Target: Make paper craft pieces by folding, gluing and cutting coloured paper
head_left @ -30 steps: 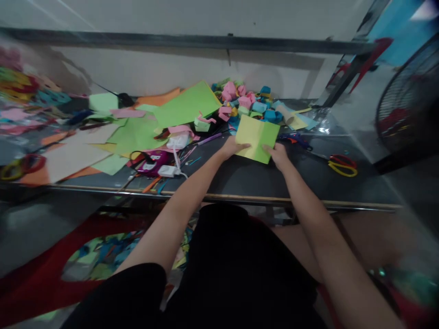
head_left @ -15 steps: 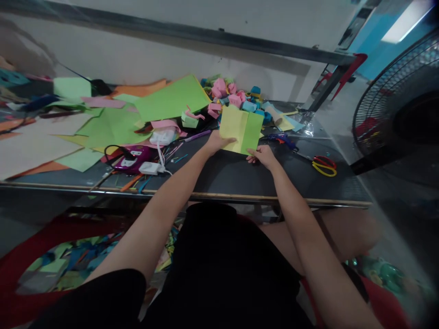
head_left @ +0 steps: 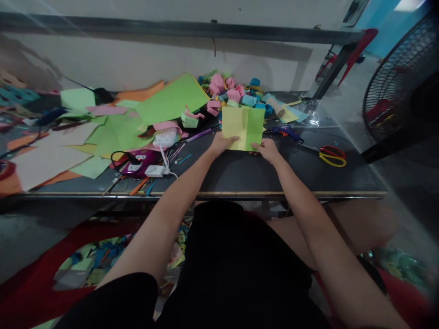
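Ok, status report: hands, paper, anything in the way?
Left hand gripping paper, yellow side. Right hand gripping green side. Blue tool near right hand; scissors farther right.

Wearer's dress: plain black clothing (head_left: 226, 274) covers the central body, a matching short sleeve (head_left: 120, 297) with a curved hem lies on the left, and both forearms (head_left: 192, 183), the left hand (head_left: 221, 142) and the right hand (head_left: 269, 149) are bare.
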{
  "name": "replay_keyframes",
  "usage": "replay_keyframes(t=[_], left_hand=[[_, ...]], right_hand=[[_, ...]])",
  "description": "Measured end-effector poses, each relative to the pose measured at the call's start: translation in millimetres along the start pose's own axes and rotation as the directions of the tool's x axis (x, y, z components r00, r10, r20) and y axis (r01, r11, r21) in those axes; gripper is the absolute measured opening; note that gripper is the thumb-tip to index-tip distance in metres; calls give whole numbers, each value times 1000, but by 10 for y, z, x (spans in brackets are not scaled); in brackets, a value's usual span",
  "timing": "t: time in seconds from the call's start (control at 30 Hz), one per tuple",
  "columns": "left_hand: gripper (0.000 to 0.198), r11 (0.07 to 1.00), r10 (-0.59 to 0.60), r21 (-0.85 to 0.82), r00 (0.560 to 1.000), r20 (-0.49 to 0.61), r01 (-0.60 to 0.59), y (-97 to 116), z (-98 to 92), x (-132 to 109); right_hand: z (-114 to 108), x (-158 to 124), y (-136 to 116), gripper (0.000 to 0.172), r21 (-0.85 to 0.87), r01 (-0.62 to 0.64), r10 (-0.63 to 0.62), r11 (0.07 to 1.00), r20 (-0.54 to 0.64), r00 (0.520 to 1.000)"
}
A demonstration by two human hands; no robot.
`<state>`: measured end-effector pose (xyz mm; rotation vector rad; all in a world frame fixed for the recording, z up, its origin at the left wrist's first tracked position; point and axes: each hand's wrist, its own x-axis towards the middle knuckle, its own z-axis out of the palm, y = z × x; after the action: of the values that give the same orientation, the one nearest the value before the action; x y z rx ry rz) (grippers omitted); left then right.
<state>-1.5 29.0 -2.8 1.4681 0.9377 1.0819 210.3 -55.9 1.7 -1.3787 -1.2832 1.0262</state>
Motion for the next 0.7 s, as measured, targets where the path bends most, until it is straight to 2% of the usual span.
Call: replay_keyframes(t=[0.1, 0.23, 0.47, 0.6, 0.7], left_hand=[[38, 1000, -6, 0, 999, -34, 6, -41, 41, -7], [42, 999, -14, -45, 1000, -22, 13, -43, 57, -18], [36, 999, -18, -31, 999, -31, 17, 6, 106, -34], [35, 1000, -23, -11, 999, -32, 23, -3, 110, -30], [37, 1000, -20, -16, 1000, -24, 20, -28, 102, -31]], right_hand=[[-4, 6, 13, 45, -13, 2, -2, 1000, -14, 1000], [-19, 22, 40, 42, -10, -3, 2, 1000, -51, 999], [-38, 40, 58, 42, 34, 3, -2, 999, -20, 1000], [-74, 58, 79, 40, -38, 51, -53, 998, -64, 996], [-108, 64, 79, 41, -112, 72, -77, 991, -44, 996]])
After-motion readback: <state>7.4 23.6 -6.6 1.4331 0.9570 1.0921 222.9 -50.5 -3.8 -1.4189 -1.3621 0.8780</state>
